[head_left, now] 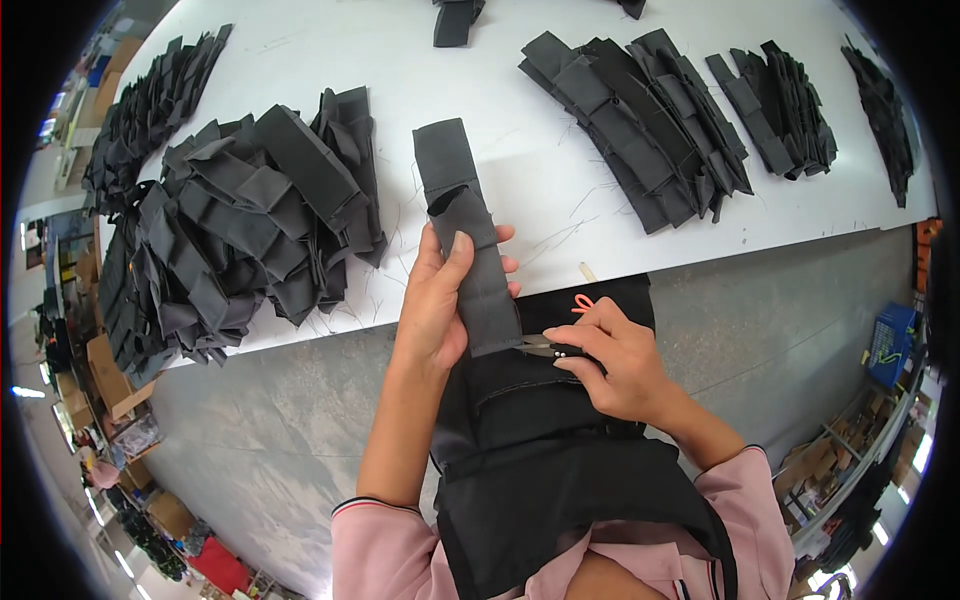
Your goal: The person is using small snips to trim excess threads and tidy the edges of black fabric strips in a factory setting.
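Observation:
A dark grey sewn fabric strip [482, 290] with a folded loop near its far end lies along my left hand [437, 290], whose fingers are closed round it with the thumb on top. My right hand [618, 365] grips a pair of small thread snips [548, 348]; their metal blades point left and reach the strip's near corner. An orange cord loop [583, 303] shows beside the right fingers. Most of the snips' body is hidden in the hand.
On the white table [480, 85], a large heap of similar strips [250, 210] lies to the left. Stacked strips [640, 125] and a smaller bundle [780, 110] lie to the right. Loose threads are scattered about. A blue crate [890, 343] stands at the far right beyond the grey floor.

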Demonstrator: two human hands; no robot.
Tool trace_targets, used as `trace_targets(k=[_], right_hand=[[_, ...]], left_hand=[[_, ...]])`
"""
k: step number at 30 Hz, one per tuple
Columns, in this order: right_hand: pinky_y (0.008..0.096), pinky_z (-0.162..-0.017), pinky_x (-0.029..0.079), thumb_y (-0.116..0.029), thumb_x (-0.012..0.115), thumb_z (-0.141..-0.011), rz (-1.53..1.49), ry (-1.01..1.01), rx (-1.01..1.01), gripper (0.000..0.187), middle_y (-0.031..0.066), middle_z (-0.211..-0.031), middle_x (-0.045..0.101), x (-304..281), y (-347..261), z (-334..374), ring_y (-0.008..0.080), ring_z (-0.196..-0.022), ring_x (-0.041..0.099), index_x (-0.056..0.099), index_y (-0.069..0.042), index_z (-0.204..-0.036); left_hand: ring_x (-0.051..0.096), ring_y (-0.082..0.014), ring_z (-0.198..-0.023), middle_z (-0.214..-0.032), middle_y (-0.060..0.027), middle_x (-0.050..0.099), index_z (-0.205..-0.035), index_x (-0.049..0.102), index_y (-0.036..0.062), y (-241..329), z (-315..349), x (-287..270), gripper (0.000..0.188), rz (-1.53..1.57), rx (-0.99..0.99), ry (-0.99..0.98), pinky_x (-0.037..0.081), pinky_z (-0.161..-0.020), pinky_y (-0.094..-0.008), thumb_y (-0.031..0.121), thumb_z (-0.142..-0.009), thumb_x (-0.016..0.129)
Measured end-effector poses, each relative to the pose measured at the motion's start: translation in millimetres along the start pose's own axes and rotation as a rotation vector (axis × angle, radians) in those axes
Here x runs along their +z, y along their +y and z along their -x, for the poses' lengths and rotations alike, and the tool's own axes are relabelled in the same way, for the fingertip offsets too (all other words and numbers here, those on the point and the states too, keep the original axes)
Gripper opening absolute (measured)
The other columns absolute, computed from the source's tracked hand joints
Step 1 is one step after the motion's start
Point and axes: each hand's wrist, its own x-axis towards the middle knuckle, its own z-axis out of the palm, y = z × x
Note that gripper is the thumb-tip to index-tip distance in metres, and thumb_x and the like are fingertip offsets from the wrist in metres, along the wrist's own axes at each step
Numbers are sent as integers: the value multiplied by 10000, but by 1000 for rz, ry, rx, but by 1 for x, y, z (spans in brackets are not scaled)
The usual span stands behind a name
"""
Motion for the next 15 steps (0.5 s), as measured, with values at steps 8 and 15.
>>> trace_targets(k=[8, 15], right_hand=[[292, -524, 427, -42, 722, -651, 186, -16, -146, 304, 32, -740, 497, 4, -1, -6, 192, -600, 539, 651, -55, -946], [291, -531, 435, -11, 723, -632, 121, 117, -149, 314, 36, -729, 505, 3, -2, -4, 199, -577, 536, 653, -51, -936]], left_hand=[[610, -199, -819, -1129, -173, 575, -1216, 408, 93, 0, 0, 5, 276, 47, -31, 40, 547, -642, -362, 203, -969, 463], [615, -198, -850, -1099, -143, 588, -1207, 389, 94, 0, -2, -1, 306, 68, -30, 3, 563, -679, -357, 235, -957, 494]])
